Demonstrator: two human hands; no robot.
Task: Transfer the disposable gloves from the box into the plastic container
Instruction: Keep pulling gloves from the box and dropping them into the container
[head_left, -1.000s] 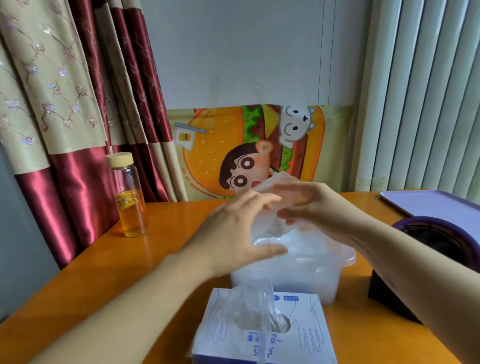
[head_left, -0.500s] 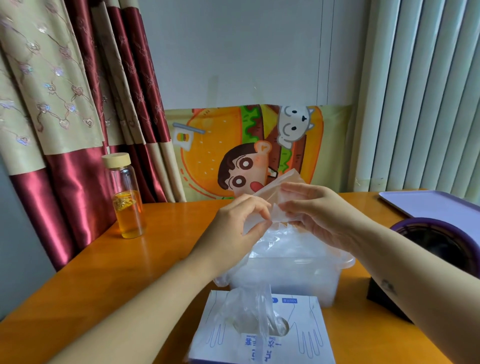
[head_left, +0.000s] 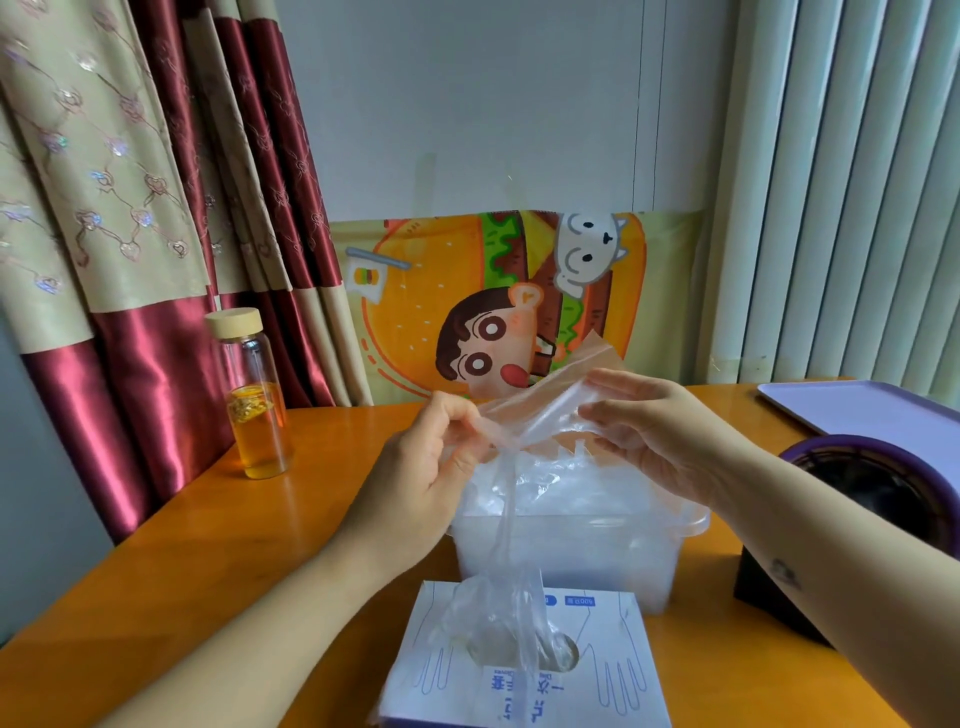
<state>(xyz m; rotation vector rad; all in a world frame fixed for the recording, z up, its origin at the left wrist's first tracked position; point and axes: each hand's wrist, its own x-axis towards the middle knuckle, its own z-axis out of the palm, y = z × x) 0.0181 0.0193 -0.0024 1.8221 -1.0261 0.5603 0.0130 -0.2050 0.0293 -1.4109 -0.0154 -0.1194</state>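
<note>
Head view. A thin, clear disposable glove (head_left: 540, 410) was stretched between both hands above the plastic container (head_left: 571, 551). The left hand (head_left: 431, 467) pinched one edge of the film between thumb and curled fingers. The right hand (head_left: 660, 431) pinched the opposite edge between thumb and nearly straight fingers.

A strip of film hung down in front of the container towards the slot of the glove box (head_left: 524, 660). Whether it belonged to the held glove or to the next glove (head_left: 514, 608) bunched in the slot could not be told. Crumpled gloves (head_left: 571, 488) already rose above the rim of the translucent, rounded-rectangular container.

By appearance the glove was almost weightless, limp and clingy, likely to crease, cling to skin and drag a neighbour from the cardboard box. It was best taken by an edge or cuff with a light pinch, then pressed down into the pile.

On the glossy orange wooden table (head_left: 208, 545) stood a glass bottle (head_left: 257, 395) with a pale lid and amber liquid. A lavender tray (head_left: 857, 410) lay at far right.
</note>
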